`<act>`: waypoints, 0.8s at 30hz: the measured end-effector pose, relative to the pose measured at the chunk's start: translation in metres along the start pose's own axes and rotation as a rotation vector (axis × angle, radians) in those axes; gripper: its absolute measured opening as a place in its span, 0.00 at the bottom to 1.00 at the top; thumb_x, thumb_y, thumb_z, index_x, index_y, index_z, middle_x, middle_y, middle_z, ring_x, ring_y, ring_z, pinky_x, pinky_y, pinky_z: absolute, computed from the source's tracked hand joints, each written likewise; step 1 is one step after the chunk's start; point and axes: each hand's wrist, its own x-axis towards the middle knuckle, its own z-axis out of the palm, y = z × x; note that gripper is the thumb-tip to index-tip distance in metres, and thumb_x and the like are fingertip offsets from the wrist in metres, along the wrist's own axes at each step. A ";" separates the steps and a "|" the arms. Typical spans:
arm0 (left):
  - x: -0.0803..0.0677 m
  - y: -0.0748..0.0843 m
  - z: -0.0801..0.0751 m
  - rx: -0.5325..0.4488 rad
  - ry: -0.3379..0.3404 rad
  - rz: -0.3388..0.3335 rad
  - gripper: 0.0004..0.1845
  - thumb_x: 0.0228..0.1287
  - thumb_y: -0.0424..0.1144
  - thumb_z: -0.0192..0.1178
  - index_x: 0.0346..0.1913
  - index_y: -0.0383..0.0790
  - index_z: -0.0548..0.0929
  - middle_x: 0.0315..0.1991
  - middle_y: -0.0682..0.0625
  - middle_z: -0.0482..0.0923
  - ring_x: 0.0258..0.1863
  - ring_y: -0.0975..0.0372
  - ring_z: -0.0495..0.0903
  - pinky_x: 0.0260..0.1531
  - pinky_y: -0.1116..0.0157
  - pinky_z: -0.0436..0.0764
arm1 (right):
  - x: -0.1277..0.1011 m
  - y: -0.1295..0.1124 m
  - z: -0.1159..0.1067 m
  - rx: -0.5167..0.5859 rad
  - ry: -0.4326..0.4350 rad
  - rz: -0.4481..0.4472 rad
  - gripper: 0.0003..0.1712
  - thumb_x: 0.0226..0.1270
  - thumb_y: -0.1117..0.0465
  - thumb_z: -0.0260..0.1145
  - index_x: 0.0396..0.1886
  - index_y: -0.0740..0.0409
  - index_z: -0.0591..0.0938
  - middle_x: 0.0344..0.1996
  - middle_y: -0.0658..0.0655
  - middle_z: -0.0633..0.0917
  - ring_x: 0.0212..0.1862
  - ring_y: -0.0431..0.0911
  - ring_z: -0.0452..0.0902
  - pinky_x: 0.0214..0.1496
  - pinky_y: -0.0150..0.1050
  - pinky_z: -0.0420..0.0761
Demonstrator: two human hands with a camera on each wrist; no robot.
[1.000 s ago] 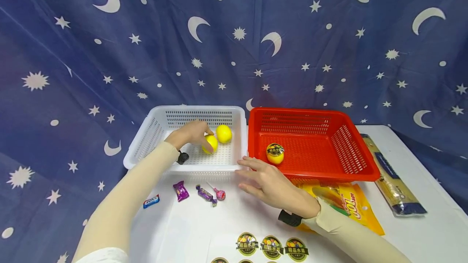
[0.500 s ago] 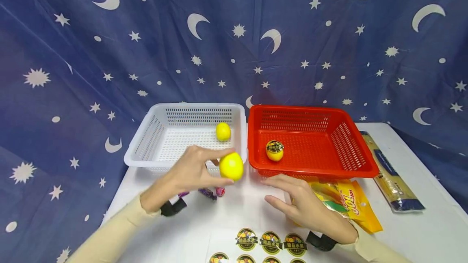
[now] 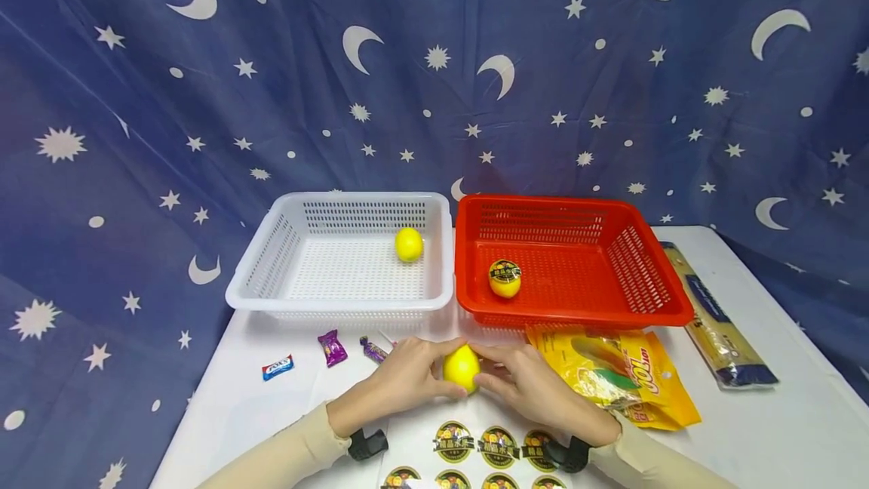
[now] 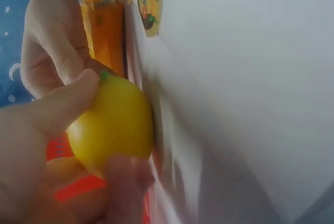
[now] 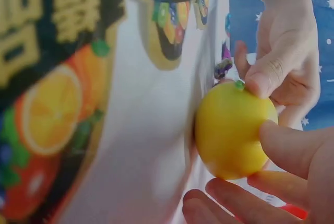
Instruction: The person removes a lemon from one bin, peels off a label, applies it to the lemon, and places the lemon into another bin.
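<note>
Nearest, round stickers (image 3: pixel 498 445) lie on the white table (image 3: pixel 781 429). Just beyond, the left hand (image 3: pixel 407 383) and right hand (image 3: pixel 526 391) pinch one yellow lemon (image 3: pixel 461 368) between their fingertips, low over the tabletop. It looks small, light, firm and smooth, so opposed sides seem the surest hold. Candies (image 3: pixel 333 347) and a yellow packet (image 3: pixel 614 376) flank it; farther off, the white basket (image 3: pixel 271 278) and red basket (image 3: pixel 652 270) leave open room between.

Yellow lemon (image 5: pixel 233 130) held by right hand (image 5: pixel 271 182), left hand (image 5: pixel 284 51), stickers (image 5: pixel 169 18)
</note>
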 end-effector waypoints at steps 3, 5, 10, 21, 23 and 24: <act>-0.002 0.002 0.002 0.032 0.008 -0.032 0.45 0.55 0.55 0.76 0.74 0.44 0.73 0.17 0.57 0.75 0.15 0.71 0.65 0.22 0.73 0.68 | -0.001 0.000 -0.002 -0.020 0.020 -0.012 0.29 0.70 0.55 0.70 0.68 0.58 0.79 0.58 0.56 0.88 0.47 0.46 0.88 0.48 0.39 0.88; -0.010 0.005 0.004 0.090 0.052 -0.053 0.47 0.56 0.57 0.75 0.76 0.42 0.69 0.29 0.53 0.86 0.22 0.68 0.77 0.30 0.69 0.78 | -0.008 -0.003 -0.006 -0.028 0.052 -0.029 0.26 0.69 0.55 0.71 0.65 0.57 0.82 0.54 0.55 0.89 0.42 0.43 0.88 0.43 0.35 0.87; -0.043 0.019 0.010 0.229 0.186 -0.108 0.40 0.53 0.61 0.75 0.64 0.40 0.81 0.45 0.54 0.87 0.35 0.64 0.83 0.32 0.67 0.81 | -0.043 -0.015 -0.016 0.070 -0.107 0.015 0.17 0.67 0.53 0.73 0.54 0.48 0.89 0.36 0.40 0.84 0.32 0.29 0.77 0.32 0.25 0.80; -0.058 0.032 0.021 0.254 -0.105 0.051 0.15 0.54 0.57 0.75 0.40 0.56 0.88 0.31 0.67 0.75 0.29 0.76 0.66 0.29 0.77 0.67 | -0.067 -0.020 -0.005 -0.028 -0.415 0.122 0.14 0.65 0.53 0.75 0.50 0.40 0.90 0.36 0.34 0.78 0.35 0.28 0.70 0.38 0.26 0.76; -0.056 0.032 0.018 0.159 -0.104 0.046 0.11 0.55 0.51 0.76 0.35 0.55 0.85 0.27 0.68 0.74 0.26 0.77 0.65 0.27 0.78 0.68 | -0.066 -0.021 -0.006 -0.048 -0.417 0.121 0.14 0.65 0.53 0.75 0.50 0.41 0.90 0.37 0.34 0.78 0.35 0.28 0.70 0.38 0.26 0.76; -0.054 0.032 0.016 0.090 -0.104 0.034 0.10 0.56 0.48 0.76 0.33 0.54 0.83 0.27 0.68 0.75 0.25 0.78 0.66 0.27 0.78 0.69 | -0.066 -0.022 -0.007 -0.057 -0.421 0.125 0.14 0.64 0.53 0.75 0.50 0.41 0.90 0.37 0.34 0.78 0.35 0.28 0.70 0.38 0.26 0.77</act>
